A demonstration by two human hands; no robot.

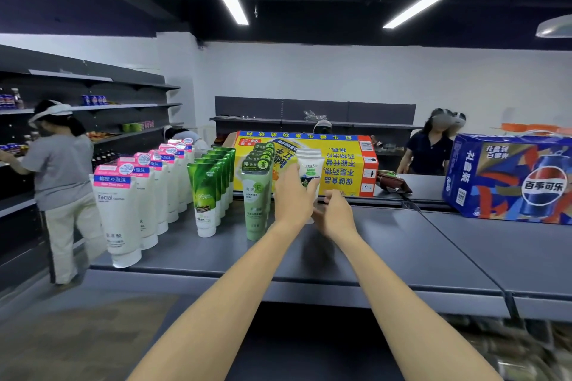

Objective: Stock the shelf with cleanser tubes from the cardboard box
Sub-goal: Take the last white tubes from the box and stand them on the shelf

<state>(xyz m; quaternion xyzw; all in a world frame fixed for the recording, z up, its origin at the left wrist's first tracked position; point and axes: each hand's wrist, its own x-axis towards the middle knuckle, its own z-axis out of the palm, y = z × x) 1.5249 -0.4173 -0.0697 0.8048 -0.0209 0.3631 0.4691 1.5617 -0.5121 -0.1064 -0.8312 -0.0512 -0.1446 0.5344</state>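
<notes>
The white tube [310, 175] stands upright on its cap on the grey shelf [402, 244], at the front of a short row of like white tubes [309, 154] running back toward the yellow box [340, 164]. It is pale, with a small dark and green picture on its front and a label too blurred to read. The left hand [292, 195] wraps around its left side, fingers curled onto the front. The right hand [335, 213] sits low by the tube's base with fingers curled; whether it touches the tube cannot be told.

Just left stands a row of green tubes [256, 204], then a row of brighter green ones [205, 198], then white tubes with pink tops [119, 210] near the shelf's left edge. To the right of the hands the shelf top lies bare up to a blue carton [510, 179], and bare also from the hands to its front edge.

The pink-topped tubes read "Facial"; the bright green ones show "99%" and "FRESH". The blue carton carries the Pepsi roundel and Chinese characters. The yellow box bears upside-down Chinese print and "24".
</notes>
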